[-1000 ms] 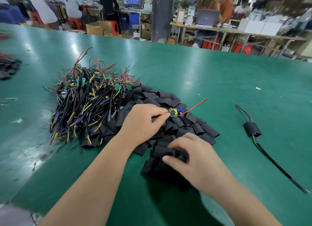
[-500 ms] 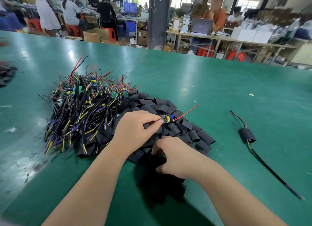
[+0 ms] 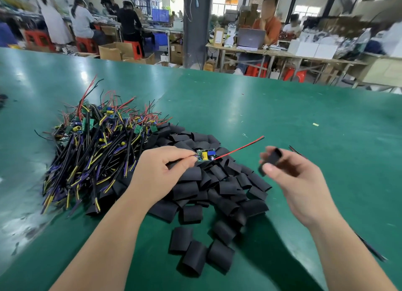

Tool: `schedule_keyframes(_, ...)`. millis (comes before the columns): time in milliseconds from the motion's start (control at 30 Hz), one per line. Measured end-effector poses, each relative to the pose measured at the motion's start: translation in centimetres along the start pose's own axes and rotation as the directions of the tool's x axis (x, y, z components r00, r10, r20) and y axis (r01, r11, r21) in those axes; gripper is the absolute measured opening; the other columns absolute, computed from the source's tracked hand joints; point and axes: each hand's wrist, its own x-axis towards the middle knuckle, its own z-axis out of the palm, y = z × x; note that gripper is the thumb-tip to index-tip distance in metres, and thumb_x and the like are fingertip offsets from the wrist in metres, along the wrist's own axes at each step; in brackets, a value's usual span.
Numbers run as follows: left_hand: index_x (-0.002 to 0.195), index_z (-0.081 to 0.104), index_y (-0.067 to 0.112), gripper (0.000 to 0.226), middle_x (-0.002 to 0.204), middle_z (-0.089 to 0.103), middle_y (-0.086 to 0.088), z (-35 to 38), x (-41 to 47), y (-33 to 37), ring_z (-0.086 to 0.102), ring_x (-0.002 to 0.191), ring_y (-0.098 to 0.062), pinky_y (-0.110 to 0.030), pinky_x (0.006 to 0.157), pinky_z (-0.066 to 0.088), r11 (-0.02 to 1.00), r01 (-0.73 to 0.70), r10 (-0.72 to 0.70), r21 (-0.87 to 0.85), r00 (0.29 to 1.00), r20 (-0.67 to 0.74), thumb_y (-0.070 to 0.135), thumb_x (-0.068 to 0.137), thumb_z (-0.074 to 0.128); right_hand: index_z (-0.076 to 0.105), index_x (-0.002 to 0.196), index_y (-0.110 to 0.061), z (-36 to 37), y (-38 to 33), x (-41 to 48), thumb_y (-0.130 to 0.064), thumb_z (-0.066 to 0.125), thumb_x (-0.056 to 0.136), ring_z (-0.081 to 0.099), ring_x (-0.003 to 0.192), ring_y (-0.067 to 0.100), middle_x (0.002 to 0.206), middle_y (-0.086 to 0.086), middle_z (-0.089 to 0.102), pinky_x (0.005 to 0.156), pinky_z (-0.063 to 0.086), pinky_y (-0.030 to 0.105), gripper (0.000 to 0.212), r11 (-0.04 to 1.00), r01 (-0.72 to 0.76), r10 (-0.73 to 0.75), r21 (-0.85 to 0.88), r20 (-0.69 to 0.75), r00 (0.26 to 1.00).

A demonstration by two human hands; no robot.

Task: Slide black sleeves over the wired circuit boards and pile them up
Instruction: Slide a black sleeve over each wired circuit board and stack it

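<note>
The left hand (image 3: 161, 171) pinched a small green circuit board (image 3: 206, 155) between thumb and fingertips, the other fingers curled under. The board was a flat rectangle carrying a yellow block and a blue part. A thin red and black wire pair (image 3: 239, 148) ran straight from its far end, pointing up and away to the right.

Level with it and a little to its right, the right hand (image 3: 298, 182) was held palm up. Its thumb and curled fingers gripped one black sleeve (image 3: 272, 161), a short, matte, flattened tube, slightly blurred. The sleeve and the board were apart, with the wire tip reaching toward the gap between them.

Directly beneath both hands lay a heap of black sleeves (image 3: 217, 188), all the same soft, dull, stubby tubes, lying overlapped. A few loose sleeves (image 3: 195, 260) lay nearer the body, between the forearms.

To the left of the left hand, touching the sleeve heap, was a tangled pile of wired boards (image 3: 97, 147): green boards, with thin black, yellow, purple and red leads bristling outward.

Everything rested on a smooth, glossy green table (image 3: 282, 116) that reflected the overhead lights.
</note>
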Motion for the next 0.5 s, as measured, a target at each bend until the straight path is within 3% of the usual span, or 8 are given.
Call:
schedule_keyframes(100, 0.086, 0.074, 0.03, 0.024, 0.081, 0.072, 0.017, 0.1, -0.1, 0.6, 0.066, 0.077, 0.0, -0.013, 0.069, 0.048, 0.998, -0.014, 0.015, -0.055, 1.0, 0.016, 0.007, 0.081, 0.072, 0.062, 0.088, -0.012, -1.6, 1.4, 0.5, -0.018, 0.064, 0.08, 0.071, 0.089, 0.016, 0.092, 0.005, 0.074, 0.074, 0.057, 0.022, 0.01, 0.876, -0.091, 0.228, 0.474, -0.24, 0.944)
schedule_keyframes(200, 0.086, 0.073, 0.029, 0.024, 0.079, 0.07, 0.02, 0.4, -0.2, 1.2, 0.064, 0.074, 0.002, -0.008, 0.068, 0.043, 0.995, -0.027, 0.032, -0.093, 0.998, 0.05, 0.006, 0.081, 0.072, 0.059, 0.088, -0.006, -1.7, 2.0, 0.9, -0.027, 0.057, 0.093, 0.072, 0.086, 0.012, 0.086, 0.006, 0.073, 0.067, 0.056, 0.019, 0.022, 0.703, -0.108, 0.418, 0.703, -0.285, 0.862)
schedule_keyframes(333, 0.086, 0.075, 0.021, 0.019, 0.074, 0.069, 0.019, 0.7, -0.4, 1.6, 0.062, 0.07, 0.002, -0.006, 0.066, 0.041, 0.993, -0.032, 0.042, -0.11, 0.995, 0.09, 0.003, 0.08, 0.072, 0.06, 0.09, -0.001, -0.9, 1.1, 1.1, -0.029, 0.059, 0.091, 0.073, 0.082, 0.015, 0.08, 0.007, 0.075, 0.065, 0.058, 0.022, 0.028, 0.506, -0.061, 0.486, 0.861, -0.225, 0.844)
schedule_keyframes(433, 0.086, 0.076, 0.017, 0.016, 0.07, 0.067, 0.019, 0.9, -0.5, 1.8, 0.061, 0.067, 0.002, -0.006, 0.063, 0.04, 0.993, -0.034, 0.048, -0.113, 0.992, 0.117, 0.002, 0.08, 0.071, 0.061, 0.094, 0.001, -0.4, 0.5, 1.0, -0.029, 0.059, 0.089, 0.073, 0.081, 0.016, 0.088, 0.012, 0.075, 0.064, 0.059, 0.023, 0.03, 0.428, -0.065, 0.476, 0.901, -0.164, 0.864)
schedule_keyframes(500, 0.087, 0.076, 0.018, 0.016, 0.07, 0.068, 0.016, 1.0, -0.5, 1.9, 0.061, 0.067, -0.002, -0.01, 0.061, 0.042, 0.993, -0.037, 0.051, -0.112, 0.991, 0.123, 0.004, 0.08, 0.072, 0.065, 0.086, 0.0, -0.3, 0.0, 0.9, -0.029, 0.059, 0.09, 0.073, 0.083, 0.014, 0.087, 0.013, 0.075, 0.065, 0.059, 0.023, 0.03, 0.413, -0.076, 0.473, 0.908, -0.143, 0.87)
